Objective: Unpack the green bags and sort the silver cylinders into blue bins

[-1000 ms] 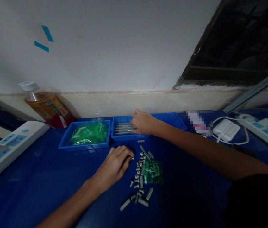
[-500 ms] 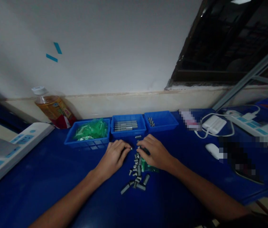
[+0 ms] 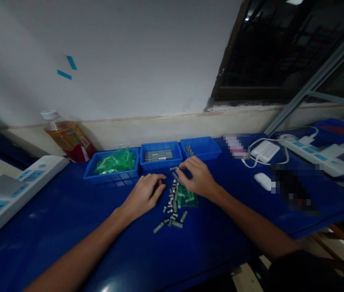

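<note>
Dark blue tabletop [image 3: 68,227] carried three blue plastic bins [image 3: 159,165] along the wall. Left hand [image 3: 143,195] lay knuckles-up, touching the loose pile of small grey metal cylinders [image 3: 173,207]; its grip was hidden, couldn't tell. Right hand [image 3: 197,177] pinched narrow at the pile's far end, above the green plastic bag [image 3: 187,198].

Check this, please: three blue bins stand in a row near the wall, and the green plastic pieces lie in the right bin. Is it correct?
Not quite. The green plastic pieces lie in the left bin, not the right bin, which holds only a few small metal parts. The head view shows it.
</note>
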Motion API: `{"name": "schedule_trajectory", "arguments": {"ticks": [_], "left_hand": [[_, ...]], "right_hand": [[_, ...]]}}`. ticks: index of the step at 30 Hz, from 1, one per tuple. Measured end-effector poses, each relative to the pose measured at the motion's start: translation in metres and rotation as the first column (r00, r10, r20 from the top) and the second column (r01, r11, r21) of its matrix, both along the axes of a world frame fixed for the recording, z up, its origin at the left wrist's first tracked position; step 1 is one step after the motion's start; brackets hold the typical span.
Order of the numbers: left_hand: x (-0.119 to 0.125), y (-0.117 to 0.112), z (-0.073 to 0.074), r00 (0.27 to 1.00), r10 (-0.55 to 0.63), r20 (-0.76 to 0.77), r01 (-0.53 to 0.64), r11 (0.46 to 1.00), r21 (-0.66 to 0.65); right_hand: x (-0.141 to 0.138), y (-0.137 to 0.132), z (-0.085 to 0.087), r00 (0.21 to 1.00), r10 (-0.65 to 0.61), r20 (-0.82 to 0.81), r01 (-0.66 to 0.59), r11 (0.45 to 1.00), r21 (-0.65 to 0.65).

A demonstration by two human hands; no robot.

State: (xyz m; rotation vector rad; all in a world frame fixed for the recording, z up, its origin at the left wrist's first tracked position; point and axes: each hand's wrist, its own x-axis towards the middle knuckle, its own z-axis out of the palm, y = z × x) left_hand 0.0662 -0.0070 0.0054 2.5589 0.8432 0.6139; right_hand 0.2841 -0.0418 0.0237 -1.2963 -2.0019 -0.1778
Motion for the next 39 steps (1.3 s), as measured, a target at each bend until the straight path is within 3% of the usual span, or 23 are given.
{"name": "schedule_trajectory", "arguments": {"ticks": [2,5,7,9,15,18,21,24,27,31,33,35,37,39], "left_hand": [[0.0,-0.002,0.004,0.997,-0.065,-0.047,0.066,0.998,0.02],[0.0,-0.005,0.011,0.971,-0.205,-0.122,0.211,0.977,0.041],[0.0,-0.006,0.013,0.958,-0.252,-0.138,0.26,0.965,0.039],[0.0,-0.006,0.014,0.958,-0.255,-0.13,0.262,0.964,0.037],[0.0,-0.005,0.009,0.976,-0.188,-0.114,0.193,0.981,0.034],[0.0,-0.003,0.008,0.981,-0.164,-0.105,0.164,0.986,-0.001],[-0.001,0.0,0.007,0.971,-0.225,-0.079,0.221,0.974,-0.054],[-0.002,0.002,0.004,0.967,-0.244,-0.069,0.238,0.968,-0.081],[-0.002,0.003,0.002,0.978,-0.205,-0.04,0.201,0.976,-0.085],[-0.003,0.003,0.002,0.973,-0.101,0.205,0.142,0.971,-0.193],[-0.003,0.004,0.004,0.937,0.015,0.349,0.114,0.931,-0.347],[-0.003,0.004,0.005,0.902,0.114,0.416,0.126,0.853,-0.507],[-0.002,0.004,0.006,0.906,0.09,0.413,0.188,0.79,-0.583],[-0.002,0.003,0.006,0.925,-0.021,0.38,0.255,0.775,-0.579]], "right_hand": [[0.027,0.013,0.006,0.98,-0.198,0.0,0.198,0.98,0.028],[0.065,0.031,0.007,0.881,-0.472,0.04,0.473,0.881,-0.021],[0.079,0.038,0.004,0.825,-0.559,0.082,0.565,0.821,-0.082],[0.084,0.039,-0.001,0.815,-0.572,0.095,0.579,0.805,-0.129],[0.061,0.02,-0.006,0.864,-0.503,0.036,0.504,0.862,-0.055],[0.038,0.005,-0.002,0.942,-0.336,0.023,0.337,0.942,-0.017],[0.014,-0.007,0.003,0.993,-0.11,0.039,0.11,0.994,-0.009],[-0.004,-0.014,0.003,0.991,0.074,0.107,-0.066,0.994,-0.083],[-0.013,-0.017,-0.002,0.973,0.18,0.146,-0.16,0.977,-0.143],[-0.018,-0.018,-0.008,0.966,0.218,0.141,-0.194,0.967,-0.167],[-0.021,-0.019,-0.009,0.972,0.207,0.113,-0.189,0.97,-0.152],[-0.024,-0.021,-0.01,0.977,0.196,0.083,-0.185,0.974,-0.13],[-0.028,-0.022,-0.01,0.975,0.207,0.078,-0.197,0.973,-0.12],[-0.03,-0.023,-0.01,0.969,0.228,0.097,-0.217,0.97,-0.113]]}}
